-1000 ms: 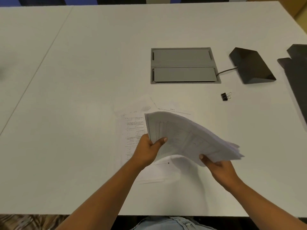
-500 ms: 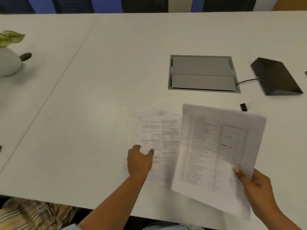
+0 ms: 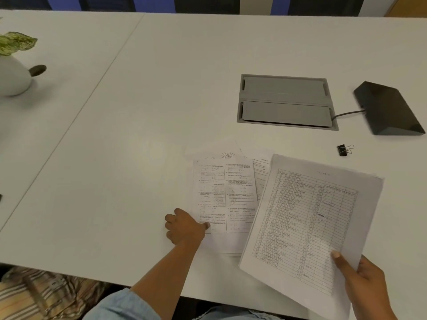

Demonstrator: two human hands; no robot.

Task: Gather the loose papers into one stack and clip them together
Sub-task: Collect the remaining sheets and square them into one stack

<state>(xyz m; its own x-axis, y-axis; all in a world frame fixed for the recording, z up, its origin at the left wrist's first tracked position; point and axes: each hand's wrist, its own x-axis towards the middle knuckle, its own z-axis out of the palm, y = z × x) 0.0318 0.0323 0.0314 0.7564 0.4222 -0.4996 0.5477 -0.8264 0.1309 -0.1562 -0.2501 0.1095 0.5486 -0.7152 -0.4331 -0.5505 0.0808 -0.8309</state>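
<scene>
My right hand (image 3: pixel 367 282) grips the lower right corner of a sheaf of papers (image 3: pixel 307 222) whose top sheet is a ruled table; it is held tilted above the table. Several loose printed sheets (image 3: pixel 224 195) lie flat on the white table (image 3: pixel 138 135), partly hidden under the held sheaf. My left hand (image 3: pixel 184 227) rests on the lower left corner of these sheets, thumb on the paper. A black binder clip (image 3: pixel 344 150) lies on the table beyond the held sheaf, to the right.
A grey cable hatch (image 3: pixel 285 101) is set into the table behind the papers. A black wedge-shaped device (image 3: pixel 388 109) with a cable sits at the right. A white pot with a leafy plant (image 3: pixel 12 68) stands at the far left. The table's near edge runs just below my left hand.
My left hand let go of the held sheaf and came down onto the loose sheets on the table. The right hand turned the sheaf face up and holds it alone.
</scene>
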